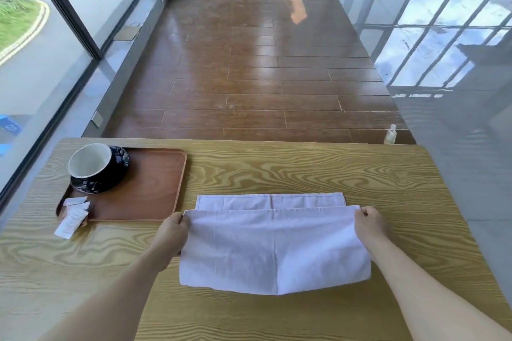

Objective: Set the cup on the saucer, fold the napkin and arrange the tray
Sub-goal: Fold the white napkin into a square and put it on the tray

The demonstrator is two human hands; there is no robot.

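Observation:
A white napkin (274, 246) lies on the wooden table (304, 171), its near half lifted and carried over toward the far edge. My left hand (173, 234) pinches the napkin's left corner and my right hand (371, 225) pinches the right corner. A strip of the lower layer shows beyond the held edge. To the left sits a brown wooden tray (155, 188). At the tray's far left corner, a dark cup (92, 166) with a white inside stands on a dark saucer (110, 184).
Small white sachets (72, 217) lie at the tray's near left corner, some spilling onto the table. A small bottle (390, 134) stands beyond the table's far right edge. Windows run along the left, wooden floor lies ahead.

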